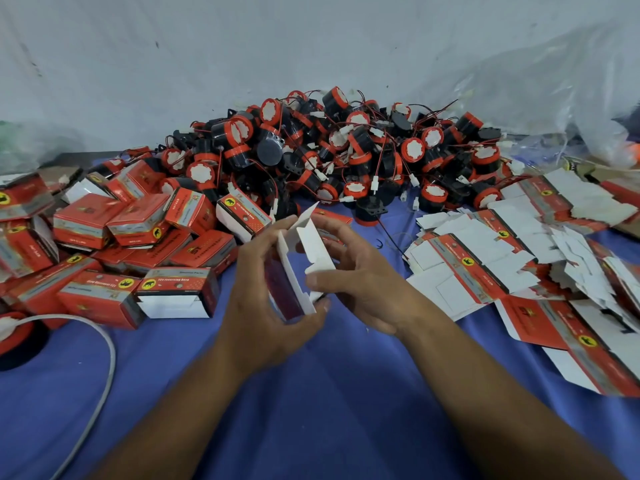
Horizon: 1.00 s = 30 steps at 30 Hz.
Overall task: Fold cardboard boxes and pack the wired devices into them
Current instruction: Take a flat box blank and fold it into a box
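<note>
While our left hand (266, 299) curls round the red printed side of a half-folded cardboard box (304, 261), thumb near its lower edge, our right hand (360, 282) pinches one of its white flaps between thumb and bent fingers. We hold the box just above the blue cloth (311, 403), its white inner face turned up towards us and one pointed flap sticking upward.

Behind it, against the pale backdrop, lies the heap of wired devices (346, 150): round black bodies with red collars, thin red and black leads, and small white plugs. To our left the finished boxes (138, 237) are stacked loosely, one with its end flaps not closed. To our right the flat box blanks (502, 268) overlap in a spread. A grey cable (107, 362) curves across the cloth at lower left, and a clear plastic bag (554, 98) slumps at the far right.
</note>
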Motion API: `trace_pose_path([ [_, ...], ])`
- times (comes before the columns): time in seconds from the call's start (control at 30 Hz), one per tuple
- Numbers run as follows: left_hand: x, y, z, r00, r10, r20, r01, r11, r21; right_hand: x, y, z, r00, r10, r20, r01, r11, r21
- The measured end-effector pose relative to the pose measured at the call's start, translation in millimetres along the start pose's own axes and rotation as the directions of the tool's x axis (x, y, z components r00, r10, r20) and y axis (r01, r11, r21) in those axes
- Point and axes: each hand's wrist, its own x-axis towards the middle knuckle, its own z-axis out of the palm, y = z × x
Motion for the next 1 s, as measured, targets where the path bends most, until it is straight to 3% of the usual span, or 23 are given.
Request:
trace_pose_path([
  [0.17,0,1,2,0.999,-0.006,-0.047,0.009,0.997,0.08,1,4,5,0.997,-0.012,-0.077,-0.003,0.982,-0.191],
  [0.3,-1,-2,2,0.998,-0.016,-0.058,0.021,0.995,0.097,5,8,6,0.976,-0.036,-0.216,0.01,0.993,-0.121],
  [0.5,-2,-2,-2,0.982,-0.154,-0.113,0.146,0.987,-0.073,6,9,8,0.998,-0.005,-0.068,0.012,0.996,0.093],
  [0.67,-2,1,0,0.972,-0.183,-0.149,0.166,0.979,-0.118,4,13,7,0.998,-0.062,-0.017,0.063,0.998,0.007],
  [0.73,-2,-1,-1,0.987,-0.109,-0.115,0.106,0.994,-0.033,4,14,8,0.995,-0.078,-0.066,0.079,0.997,0.009],
  [0.87,-1,-2,0,0.981,0.19,-0.043,-0.177,0.96,0.218,5,14,5,0.984,-0.123,-0.128,0.122,0.992,-0.021],
  [1.0,2,-1,-1,0.981,0.195,0.014,-0.192,0.946,0.261,4,13,1,0.982,-0.12,-0.145,0.116,0.993,-0.035],
])
